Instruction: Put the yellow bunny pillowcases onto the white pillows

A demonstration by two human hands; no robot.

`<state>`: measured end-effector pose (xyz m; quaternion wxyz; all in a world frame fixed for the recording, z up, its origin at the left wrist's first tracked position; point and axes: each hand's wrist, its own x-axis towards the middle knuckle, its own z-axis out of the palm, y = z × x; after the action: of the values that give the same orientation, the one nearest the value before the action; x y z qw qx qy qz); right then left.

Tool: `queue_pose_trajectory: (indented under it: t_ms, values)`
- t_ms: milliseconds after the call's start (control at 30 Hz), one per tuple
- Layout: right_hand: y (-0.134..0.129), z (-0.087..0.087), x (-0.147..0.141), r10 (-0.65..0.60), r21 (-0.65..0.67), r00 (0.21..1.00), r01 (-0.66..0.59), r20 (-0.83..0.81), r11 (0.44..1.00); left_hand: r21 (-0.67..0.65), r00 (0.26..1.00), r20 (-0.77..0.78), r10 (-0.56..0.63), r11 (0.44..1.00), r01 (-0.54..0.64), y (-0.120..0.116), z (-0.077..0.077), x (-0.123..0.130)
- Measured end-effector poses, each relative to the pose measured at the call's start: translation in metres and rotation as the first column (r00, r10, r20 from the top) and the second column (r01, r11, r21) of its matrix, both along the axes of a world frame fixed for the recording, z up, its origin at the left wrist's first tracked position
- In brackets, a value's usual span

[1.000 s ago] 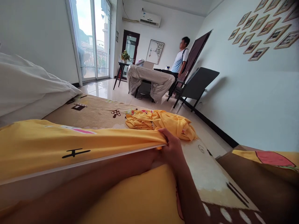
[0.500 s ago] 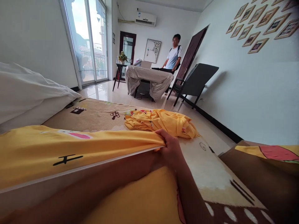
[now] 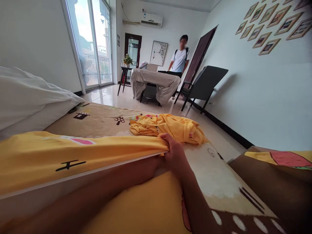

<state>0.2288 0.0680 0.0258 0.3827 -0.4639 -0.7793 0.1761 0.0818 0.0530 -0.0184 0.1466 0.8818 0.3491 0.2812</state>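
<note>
A yellow printed bedding cloth (image 3: 104, 149) with a pale lower edge stretches across from the left. My right hand (image 3: 174, 152) is closed on its right-hand corner, thumb and fingers pinching the fabric. From the lower left my left arm reaches beneath the cloth's edge. My left hand (image 3: 158, 164) lies in shadow close to the right hand, and its fingers are hidden. Below both arms, near the camera, is another yellow fabric piece (image 3: 136, 208) with a reddish print at its right side. A crumpled yellow cloth (image 3: 180, 128) rests just beyond my right hand.
Under the cloths spreads a beige patterned blanket (image 3: 214, 178). White fabric (image 3: 31, 94) is heaped at the left. At right lies more yellow cloth with a watermelon print (image 3: 290, 159). Beyond are a covered table (image 3: 153, 76), a dark chair (image 3: 204, 83) and a standing person (image 3: 179, 60).
My right hand has shifted slightly left with the cloth corner still in its grip. The slack cloth beyond has hardly moved.
</note>
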Motion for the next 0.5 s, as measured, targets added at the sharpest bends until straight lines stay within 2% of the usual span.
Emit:
queue_pose_trajectory:
  t_ms: [167, 367, 433, 500]
  values:
    - [0.005, -0.002, 0.002, -0.012, -0.048, 1.000, 0.013, 0.016, 0.999, 0.158, 0.981, -0.142, 0.133, 0.981, -0.110, -0.012, 0.011, -0.005]
    - [0.002, 0.001, -0.002, -0.030, -0.058, 0.997, 0.026, -0.065, 0.998, 0.378, 0.968, -0.111, 0.226, 0.910, -0.169, -0.019, 0.004, -0.007]
    - [-0.001, 0.003, -0.002, -0.029, -0.052, 0.997, 0.025, -0.072, 0.998, 0.412, 0.964, -0.095, 0.247, 0.892, -0.188, -0.023, 0.003, -0.007]
    - [-0.003, 0.004, -0.002, -0.029, -0.047, 0.997, 0.025, -0.078, 0.999, 0.395, 0.969, -0.071, 0.235, 0.899, -0.189, -0.026, 0.006, -0.007]
